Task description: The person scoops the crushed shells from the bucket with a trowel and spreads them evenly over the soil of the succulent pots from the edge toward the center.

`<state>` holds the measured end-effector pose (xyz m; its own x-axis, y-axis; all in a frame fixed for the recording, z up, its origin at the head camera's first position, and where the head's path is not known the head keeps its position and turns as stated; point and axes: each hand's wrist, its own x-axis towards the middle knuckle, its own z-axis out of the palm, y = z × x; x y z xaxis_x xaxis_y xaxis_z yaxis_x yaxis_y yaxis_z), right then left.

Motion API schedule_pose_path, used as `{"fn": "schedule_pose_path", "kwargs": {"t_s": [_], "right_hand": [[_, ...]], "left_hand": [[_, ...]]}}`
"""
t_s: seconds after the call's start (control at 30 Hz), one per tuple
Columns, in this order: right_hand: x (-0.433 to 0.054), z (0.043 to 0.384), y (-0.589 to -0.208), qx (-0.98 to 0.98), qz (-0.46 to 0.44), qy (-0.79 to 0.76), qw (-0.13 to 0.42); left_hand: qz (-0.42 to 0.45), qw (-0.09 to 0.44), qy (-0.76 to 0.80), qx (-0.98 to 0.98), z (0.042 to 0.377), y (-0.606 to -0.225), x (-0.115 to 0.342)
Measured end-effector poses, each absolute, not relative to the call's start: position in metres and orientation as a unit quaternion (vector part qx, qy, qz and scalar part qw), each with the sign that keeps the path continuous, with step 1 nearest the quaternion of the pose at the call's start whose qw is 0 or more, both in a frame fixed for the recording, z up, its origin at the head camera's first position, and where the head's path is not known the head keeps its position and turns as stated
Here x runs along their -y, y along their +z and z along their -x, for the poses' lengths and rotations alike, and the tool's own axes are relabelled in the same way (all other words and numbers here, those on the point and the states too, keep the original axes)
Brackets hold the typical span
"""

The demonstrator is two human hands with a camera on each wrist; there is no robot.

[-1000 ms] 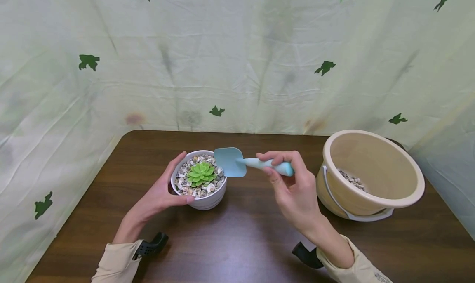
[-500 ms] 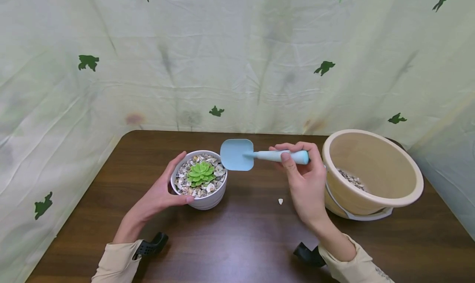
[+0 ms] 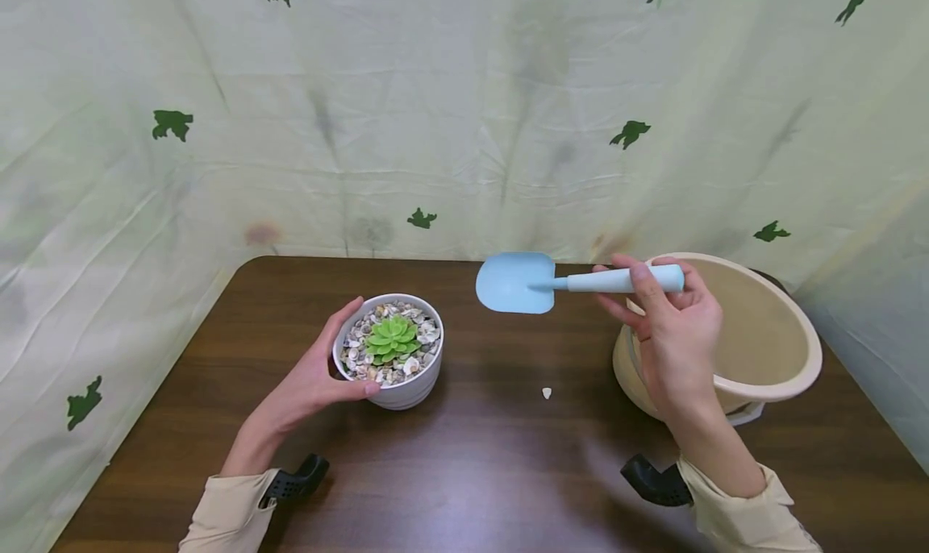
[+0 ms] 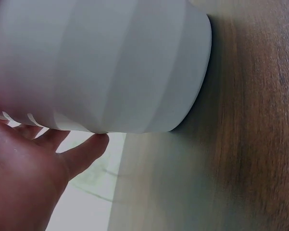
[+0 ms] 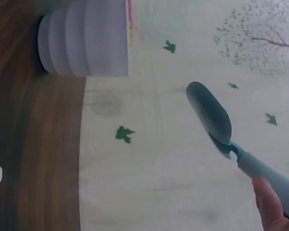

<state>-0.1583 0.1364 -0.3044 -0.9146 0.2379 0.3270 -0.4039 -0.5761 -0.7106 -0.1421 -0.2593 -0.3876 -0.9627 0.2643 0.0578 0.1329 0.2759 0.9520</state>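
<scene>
My left hand (image 3: 315, 380) holds the white ribbed flowerpot (image 3: 408, 395) from its left side, thumb at the front rim and fingers round the back. Inside the pot, a green succulent (image 3: 392, 339) stands amid small shells and pebbles (image 3: 411, 366). The left wrist view shows the pot's base resting on the table. With my right hand (image 3: 675, 335) I grip a light blue trowel (image 3: 517, 283) by its handle, raised above the table. Its blade points left and carries nothing visible. That hand overlaps the beige bucket in the head view.
The beige bucket (image 3: 772, 343) stands at the right of the dark wooden table (image 3: 464, 472); my right hand hides its inside partly. A small white shell piece (image 3: 547, 392) lies on the table between pot and bucket. A pale cloth with leaf prints (image 3: 464, 118) hangs behind.
My right hand has carried the trowel up and to the right, from over the pot's rim toward the bucket. The white shell piece has come into view on the table. My left hand stays put.
</scene>
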Motion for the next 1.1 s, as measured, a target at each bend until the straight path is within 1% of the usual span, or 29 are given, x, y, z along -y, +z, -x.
{"fn": "schedule_pose_path", "kwargs": {"t_s": [0.2,0.47,0.77,0.93,1.1], "right_hand": [[-0.165,0.161,-0.294,0.412,-0.074,0.889,0.185],[-0.198,0.162,-0.280,0.373,-0.073,0.906,0.184],[-0.244,0.168,-0.268,0.307,-0.059,0.931,0.190],[-0.274,0.170,-0.263,0.311,-0.039,0.926,0.212],[-0.293,0.177,-0.260,0.361,-0.050,0.898,0.247]], "left_hand": [[-0.125,0.055,0.589,-0.796,0.142,-0.388,0.260],[-0.136,0.048,0.591,-0.794,0.142,-0.389,0.260],[-0.130,0.056,0.593,-0.793,0.141,-0.388,0.260],[-0.129,0.059,0.590,-0.795,0.141,-0.389,0.260],[-0.127,0.061,0.588,-0.797,0.140,-0.389,0.260]]}}
